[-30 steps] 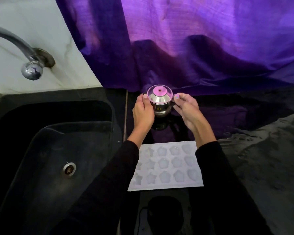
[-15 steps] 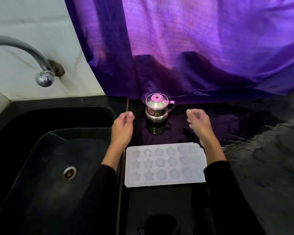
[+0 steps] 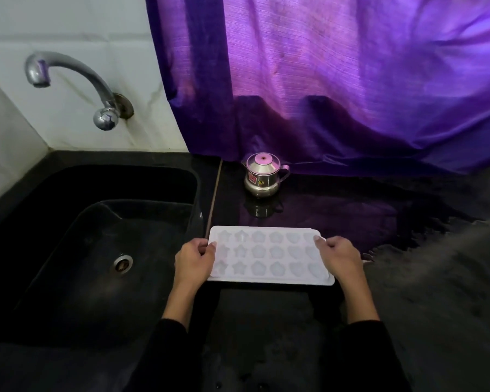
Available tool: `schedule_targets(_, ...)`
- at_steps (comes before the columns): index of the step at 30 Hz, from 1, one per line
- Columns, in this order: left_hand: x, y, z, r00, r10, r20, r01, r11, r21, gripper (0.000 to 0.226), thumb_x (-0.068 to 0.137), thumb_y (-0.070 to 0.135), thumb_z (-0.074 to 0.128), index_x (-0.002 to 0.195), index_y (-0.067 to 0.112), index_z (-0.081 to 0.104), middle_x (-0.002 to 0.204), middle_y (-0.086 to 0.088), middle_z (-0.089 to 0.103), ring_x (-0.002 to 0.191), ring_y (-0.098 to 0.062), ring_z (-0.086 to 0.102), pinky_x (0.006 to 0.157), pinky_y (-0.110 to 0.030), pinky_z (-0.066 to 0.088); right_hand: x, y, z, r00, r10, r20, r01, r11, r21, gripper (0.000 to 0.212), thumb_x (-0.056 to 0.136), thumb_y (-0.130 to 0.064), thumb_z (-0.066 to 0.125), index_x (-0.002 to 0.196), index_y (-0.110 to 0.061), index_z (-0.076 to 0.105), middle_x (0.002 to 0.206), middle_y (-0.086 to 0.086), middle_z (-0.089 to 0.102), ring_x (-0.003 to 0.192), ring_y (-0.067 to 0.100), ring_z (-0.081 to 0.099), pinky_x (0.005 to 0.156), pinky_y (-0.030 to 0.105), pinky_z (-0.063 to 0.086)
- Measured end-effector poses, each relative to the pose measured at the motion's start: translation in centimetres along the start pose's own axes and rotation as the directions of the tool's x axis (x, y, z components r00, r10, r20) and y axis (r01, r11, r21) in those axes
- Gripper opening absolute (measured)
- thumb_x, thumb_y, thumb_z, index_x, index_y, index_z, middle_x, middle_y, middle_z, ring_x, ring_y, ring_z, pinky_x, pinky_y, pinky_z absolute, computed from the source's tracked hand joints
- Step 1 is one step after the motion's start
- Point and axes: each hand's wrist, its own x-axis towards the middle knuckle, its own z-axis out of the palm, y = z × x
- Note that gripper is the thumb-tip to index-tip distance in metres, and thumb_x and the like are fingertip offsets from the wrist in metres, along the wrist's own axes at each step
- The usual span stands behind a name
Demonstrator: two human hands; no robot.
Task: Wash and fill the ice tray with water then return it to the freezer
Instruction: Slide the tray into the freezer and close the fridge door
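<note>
A white ice tray [image 3: 269,254] with star- and flower-shaped cells lies flat on the black counter, just right of the sink. My left hand [image 3: 194,261] grips its left short edge, thumb on top of the rim. At the tray's right end, my right hand [image 3: 339,256] holds the edge with curled fingers. Whether the cells hold water cannot be told.
A small steel pot [image 3: 262,176] with a pink lid stands behind the tray near a purple curtain [image 3: 351,80]. The black sink [image 3: 102,250] with its drain lies to the left, under a chrome tap [image 3: 68,77]. The counter [image 3: 407,222] looks wet on the right.
Both hands left the steel pot, drew back toward me and took hold of the two ends of the ice tray. The pot stays on the counter.
</note>
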Motion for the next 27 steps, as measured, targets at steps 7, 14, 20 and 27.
schedule_targets(7, -0.7, -0.7, 0.1, 0.995, -0.100, -0.017, 0.097, 0.989, -0.110, 0.022, 0.090, 0.020, 0.061, 0.108, 0.009, 0.068, 0.099, -0.004, 0.070, 0.090, -0.017, 0.065, 0.074, -0.026, 0.050, -0.7, 0.5, 0.0, 0.998, -0.058, -0.002, 0.058, 0.992, 0.111, 0.023, 0.093, -0.025, 0.059, 0.109, -0.011, 0.067, 0.102, 0.007, 0.069, 0.097, 0.028, 0.062, 0.083, 0.035, 0.049)
schedule_targets(14, -4.1, -3.4, -2.7, 0.977, -0.176, -0.124, 0.145, 0.963, -0.226, 0.015, 0.089, 0.020, 0.062, 0.100, 0.013, 0.070, 0.093, 0.000, 0.070, 0.088, -0.015, 0.065, 0.072, -0.025, 0.048, -2.8, -1.8, 1.1, 0.989, -0.132, 0.071, 0.122, 0.984, 0.131, 0.024, 0.092, -0.022, 0.058, 0.112, -0.012, 0.067, 0.093, 0.001, 0.064, 0.097, 0.025, 0.062, 0.085, 0.034, 0.049)
schedule_targets(20, -8.5, -7.0, -8.6, 0.935, -0.253, -0.247, 0.141, 0.908, -0.394, 0.012, 0.089, 0.019, 0.063, 0.095, 0.012, 0.071, 0.087, -0.001, 0.072, 0.084, -0.018, 0.068, 0.074, -0.031, 0.054, -7.4, -5.8, 3.7, 0.936, -0.302, 0.179, 0.283, 0.951, 0.123, 0.018, 0.091, -0.020, 0.058, 0.100, -0.010, 0.069, 0.088, 0.007, 0.070, 0.084, 0.022, 0.060, 0.083, 0.039, 0.052)
schedule_targets(27, -16.8, -12.5, -16.0, 0.847, -0.331, -0.417, 0.111, 0.876, -0.469, 0.010, 0.090, 0.017, 0.061, 0.091, 0.014, 0.070, 0.084, -0.002, 0.074, 0.081, -0.017, 0.070, 0.073, -0.030, 0.055, -15.2, -8.7, 8.9, 0.809, -0.468, 0.355, 0.423, 0.884, 0.200, 0.017, 0.090, -0.023, 0.061, 0.103, -0.015, 0.069, 0.088, -0.007, 0.067, 0.082, 0.010, 0.060, 0.067, 0.027, 0.047)
